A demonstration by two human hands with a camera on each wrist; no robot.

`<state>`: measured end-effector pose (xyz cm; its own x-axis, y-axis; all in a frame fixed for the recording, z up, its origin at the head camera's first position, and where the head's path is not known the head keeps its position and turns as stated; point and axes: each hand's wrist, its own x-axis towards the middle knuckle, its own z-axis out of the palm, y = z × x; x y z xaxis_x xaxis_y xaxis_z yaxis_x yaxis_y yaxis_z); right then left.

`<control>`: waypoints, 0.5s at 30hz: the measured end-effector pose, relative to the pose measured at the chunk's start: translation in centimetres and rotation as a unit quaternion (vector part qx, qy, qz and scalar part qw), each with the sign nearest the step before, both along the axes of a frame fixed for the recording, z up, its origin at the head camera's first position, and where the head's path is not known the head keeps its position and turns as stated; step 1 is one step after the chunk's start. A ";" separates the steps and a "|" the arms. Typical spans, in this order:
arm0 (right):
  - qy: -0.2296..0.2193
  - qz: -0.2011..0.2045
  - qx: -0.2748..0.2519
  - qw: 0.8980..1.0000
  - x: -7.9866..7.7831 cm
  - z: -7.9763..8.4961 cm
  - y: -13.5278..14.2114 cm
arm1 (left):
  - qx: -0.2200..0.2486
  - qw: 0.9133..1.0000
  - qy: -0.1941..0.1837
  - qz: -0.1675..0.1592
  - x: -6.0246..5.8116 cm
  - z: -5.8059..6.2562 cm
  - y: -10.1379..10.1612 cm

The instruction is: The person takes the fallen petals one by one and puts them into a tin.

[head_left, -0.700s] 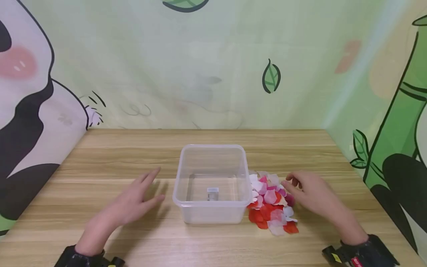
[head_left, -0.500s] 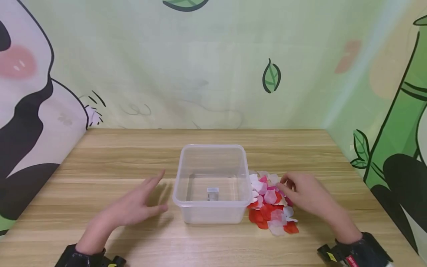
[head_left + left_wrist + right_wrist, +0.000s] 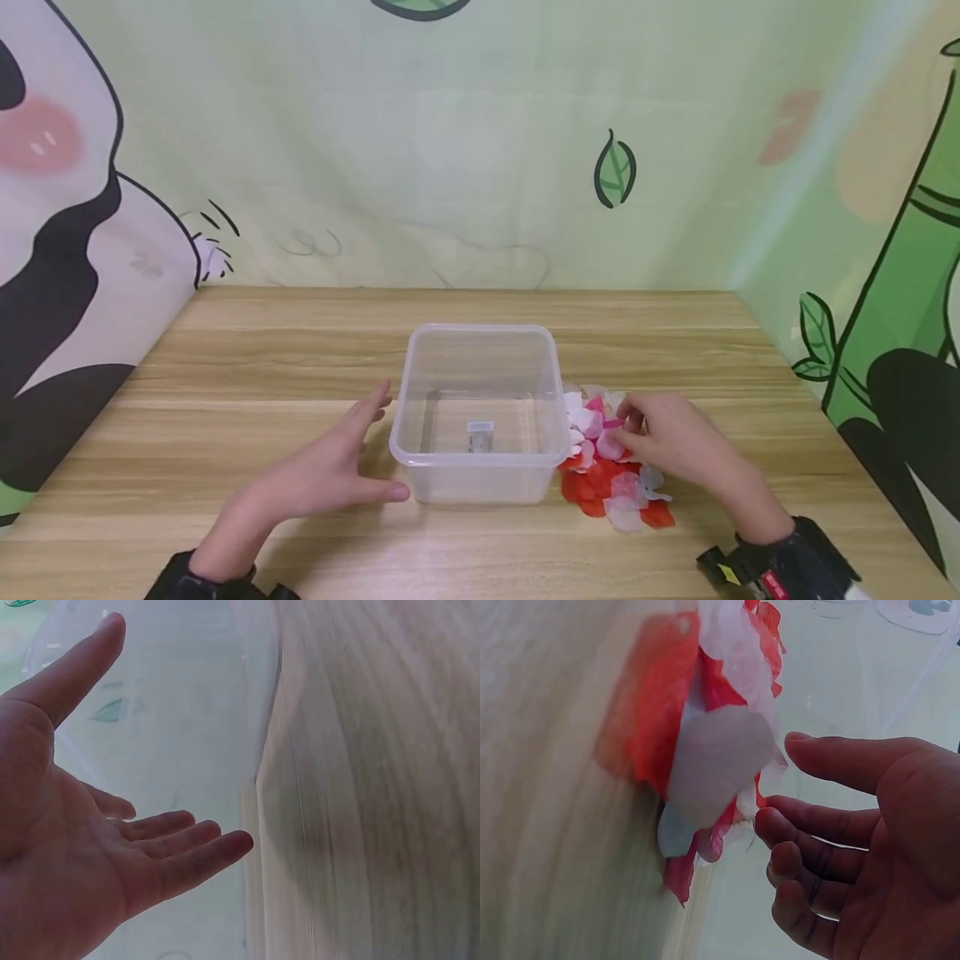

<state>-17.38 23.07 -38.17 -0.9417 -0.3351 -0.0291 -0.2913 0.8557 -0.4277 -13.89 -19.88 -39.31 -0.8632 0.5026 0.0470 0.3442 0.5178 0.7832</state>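
- Left hand [image 3: 326, 477], lower left: splayed beside that clear square plastic tub [image 3: 487, 482], perhaps suiting its width.
- Right hand [image 3: 678, 435], lower right: half-curled, seemingly empty, at thin red-pink-white petals [image 3: 603, 477].

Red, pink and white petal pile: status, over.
Left hand open beside clear square plastic tub. Right hand at petal pile, no petal visibly gripped. No obstruction visible.

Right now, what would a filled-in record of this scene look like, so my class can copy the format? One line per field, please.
box: clear, open-topped, upright on the table
petals: red, pink and white, heaped right of the box
left hand: thumb and fingers apart, by the box's left side
right hand: fingers bent, at the petals; contact unclear
table: wood-grained
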 end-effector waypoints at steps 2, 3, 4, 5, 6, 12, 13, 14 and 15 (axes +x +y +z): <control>-0.006 -0.001 0.000 1.000 0.0 0.0 -0.1 | 0.018 1.000 -0.003 0.003 0.1 -0.1 0.3; -0.007 0.001 0.000 1.000 0.0 0.0 -0.1 | 0.025 1.000 -0.003 0.005 0.2 -0.1 0.4; -0.006 0.003 0.001 1.000 0.0 -0.1 -0.2 | 0.033 0.999 -0.002 0.006 0.2 -0.1 0.6; -0.004 0.006 0.001 1.000 0.0 -0.1 -0.2 | 0.044 0.999 -0.003 0.006 0.3 -0.2 0.8; -0.004 0.006 0.002 1.000 0.0 -0.1 -0.2 | 0.055 0.998 -0.005 0.004 0.3 -0.3 1.0; 0.002 0.016 0.001 1.000 -0.2 -0.4 -0.3 | 0.092 0.996 -0.012 0.005 0.7 -0.3 2.0; 0.000 0.017 0.000 1.000 -0.2 -0.5 -0.3 | 0.095 0.995 -0.014 0.007 0.8 -0.3 2.1; 0.000 0.017 -0.001 1.000 -0.2 -0.5 -0.3 | 0.101 0.995 -0.016 0.007 0.8 -0.4 2.2; -0.001 0.017 -0.001 1.000 -0.3 -0.5 -0.3 | 0.107 0.994 -0.019 0.007 0.9 -0.4 2.3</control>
